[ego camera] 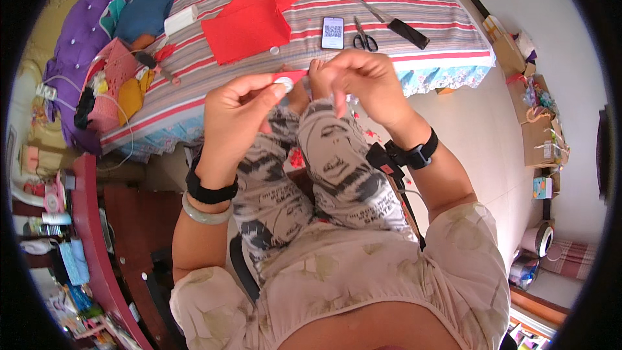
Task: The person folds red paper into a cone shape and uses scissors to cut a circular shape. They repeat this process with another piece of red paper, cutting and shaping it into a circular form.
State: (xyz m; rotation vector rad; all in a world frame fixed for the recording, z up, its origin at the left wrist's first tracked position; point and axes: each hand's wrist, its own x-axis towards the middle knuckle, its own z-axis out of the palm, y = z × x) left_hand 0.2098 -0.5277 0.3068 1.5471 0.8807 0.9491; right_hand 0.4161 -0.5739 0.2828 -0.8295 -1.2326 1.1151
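My left hand (238, 112) pinches a small piece of red fabric (295, 75) together with a round, whitish disc (285, 83) between thumb and fingertips. At the right end of the fabric is my right hand (362, 82), its thumb and index finger brought together; whether they grip a thread or a needle is too small to tell. Beyond my hands a large piece of red cloth (248, 26) lies folded on the striped bed, with another small round disc (274, 50) by its lower edge. Black-handled scissors (364, 39) rest to the right of a lit phone (333, 33).
A dark phone-like object (408, 33) and a thin metallic strip (359, 2) lie on the striped bedspread (437, 9). A white roll (181, 20) and a pink basket (109, 107) with cloth are at left. Cardboard boxes (537, 143) line the right wall. Red scraps (296, 158) lie below my hands.
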